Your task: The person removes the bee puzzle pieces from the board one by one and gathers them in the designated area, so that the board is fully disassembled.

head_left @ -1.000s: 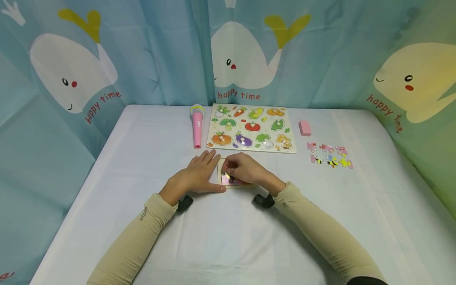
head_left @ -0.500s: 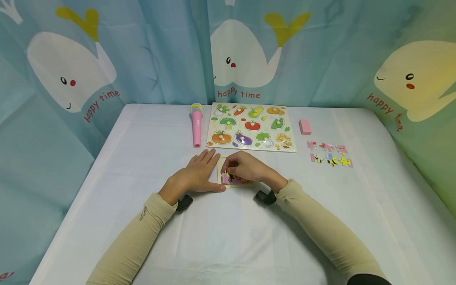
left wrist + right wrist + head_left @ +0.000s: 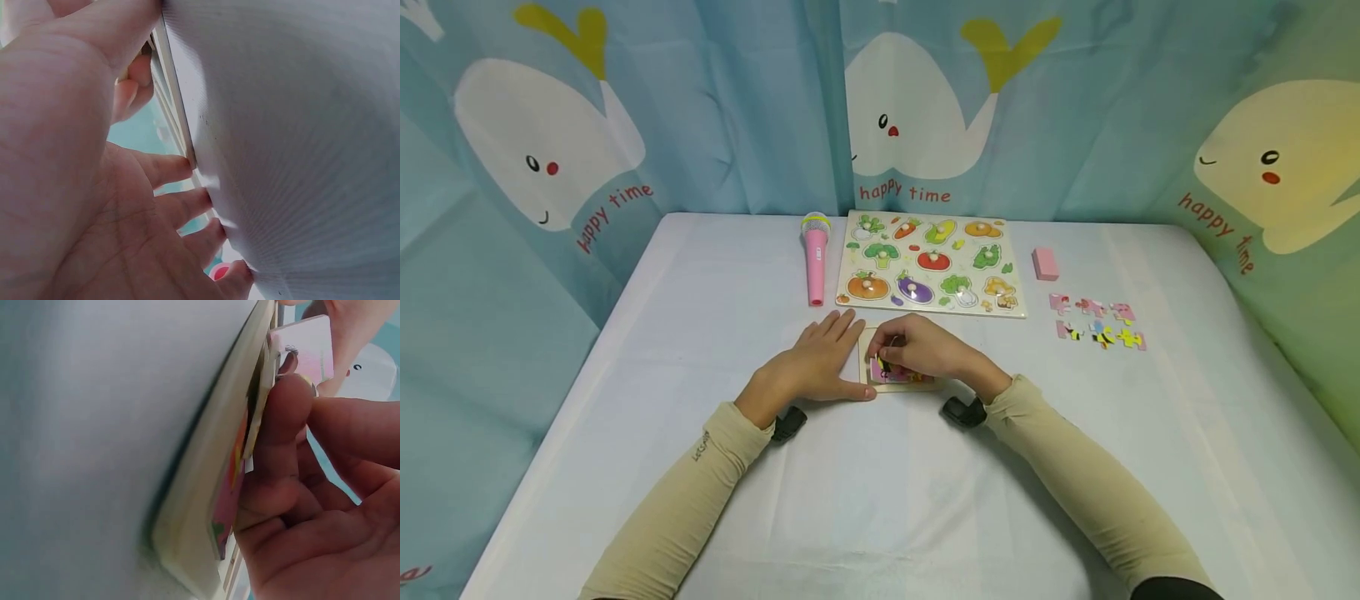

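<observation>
My right hand [image 3: 928,346] is over a small wooden puzzle tray [image 3: 864,354] at mid table. In the right wrist view its thumb and finger pinch a pink-and-white jigsaw piece [image 3: 317,347], tilted up from the tray. Other colourful pieces [image 3: 232,481] lie in the tray below, one of them raised at an angle; the fingers hide part of them. Beside the tray's left edge my left hand [image 3: 816,358] rests with fingers spread, its thumb at the near left corner. In the left wrist view, the left fingertips [image 3: 177,167] touch the tabletop and tray edge.
Behind the tray lies a vegetable peg puzzle board [image 3: 932,262], with a pink toy microphone [image 3: 816,267] to its left. To the right are a pink block [image 3: 1045,264] and two rows of loose jigsaw pieces [image 3: 1102,335]. A whale-print curtain [image 3: 737,125] borders the table.
The pink piece at the tray's near left has been pinched and lifted up at an angle by my right hand. My left hand has stayed beside the tray. The head view has shifted slightly.
</observation>
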Tool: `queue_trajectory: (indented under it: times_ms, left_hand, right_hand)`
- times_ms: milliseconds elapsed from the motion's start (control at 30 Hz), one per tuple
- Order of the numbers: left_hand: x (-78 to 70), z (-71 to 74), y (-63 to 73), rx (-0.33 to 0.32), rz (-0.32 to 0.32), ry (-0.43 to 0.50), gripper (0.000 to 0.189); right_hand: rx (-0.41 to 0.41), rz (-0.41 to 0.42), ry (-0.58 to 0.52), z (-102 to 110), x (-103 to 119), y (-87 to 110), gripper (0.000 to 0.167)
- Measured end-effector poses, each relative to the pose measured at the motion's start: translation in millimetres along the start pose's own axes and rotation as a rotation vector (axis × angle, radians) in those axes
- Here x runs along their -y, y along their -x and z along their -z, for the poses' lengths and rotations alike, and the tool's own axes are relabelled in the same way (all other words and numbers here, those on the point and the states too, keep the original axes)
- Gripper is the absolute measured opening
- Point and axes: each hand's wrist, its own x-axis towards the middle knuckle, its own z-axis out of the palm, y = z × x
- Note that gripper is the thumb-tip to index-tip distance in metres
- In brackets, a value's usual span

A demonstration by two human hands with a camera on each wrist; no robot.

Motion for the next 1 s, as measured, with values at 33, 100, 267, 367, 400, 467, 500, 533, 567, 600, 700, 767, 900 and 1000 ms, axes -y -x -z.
queue_trajectory:
  times_ms: [33, 100, 267, 367, 400, 467, 500, 533, 567, 600, 700, 767, 900, 1000]
  left_hand:
    - [0.3, -0.1, -0.5, -0.001, 0.000, 0.001, 0.113]
    - [0.4, 0.2, -0.9, -0.002, -0.001, 0.004, 0.113]
    - [-0.7, 2.3, 0.8, -0.001, -0.004, 0.014, 0.112]
    - [-1.0, 2.7, 1.2, -0.002, -0.005, 0.014, 0.113]
    - [-0.9, 2.6, 1.1, -0.002, -0.004, 0.013, 0.113]
    - [-0.7, 2.7, 0.9, -0.002, -0.003, 0.010, 0.113]
    - [-0.7, 2.6, 0.7, -0.001, -0.003, 0.010, 0.113]
    - [-0.6, 2.5, 0.6, -0.001, -0.003, 0.011, 0.113]
    - [-0.6, 2.5, 0.5, 0.000, -0.002, 0.010, 0.113]
    - [-0.6, 2.4, 0.3, 0.001, -0.002, 0.011, 0.113]
    - [-0.7, 2.4, 0.1, 0.006, -0.002, 0.012, 0.113]
    - [-0.9, 2.5, 0.5, 0.007, -0.001, 0.011, 0.113]
    - [-1.0, 1.7, 1.0, 0.005, 0.001, 0.011, 0.114]
    - [-0.9, 0.5, 1.2, 0.000, 0.004, 0.014, 0.114]
  right_hand:
    - [-0.002, 0.006, 0.002, 1, 0, 0.7, 0.018]
    - [-0.003, 0.024, 0.007, 2, -1, 2.0, 0.018]
    - [0.004, 0.054, -0.015, 4, -2, 4.5, 0.018]
    - [-0.004, 0.060, -0.035, 5, -2, 4.9, 0.017]
    - [-0.011, 0.057, -0.040, 5, -2, 4.9, 0.017]
    - [-0.027, 0.039, -0.046, 5, -2, 5.2, 0.017]
    - [-0.035, 0.026, -0.045, 5, -2, 5.4, 0.017]
    - [-0.045, 0.012, -0.040, 5, -2, 5.9, 0.017]
    - [-0.055, -0.002, -0.032, 5, -2, 6.4, 0.018]
    - [-0.060, -0.013, -0.027, 6, -3, 6.6, 0.018]
    - [-0.062, -0.025, -0.021, 8, -2, 8.9, 0.018]
    - [-0.059, -0.018, -0.028, 10, -2, 10.6, 0.018]
    - [-0.060, -0.007, -0.058, 14, -5, 15.5, 0.019]
    - [-0.072, -0.013, -0.077, 17, -8, 20.4, 0.018]
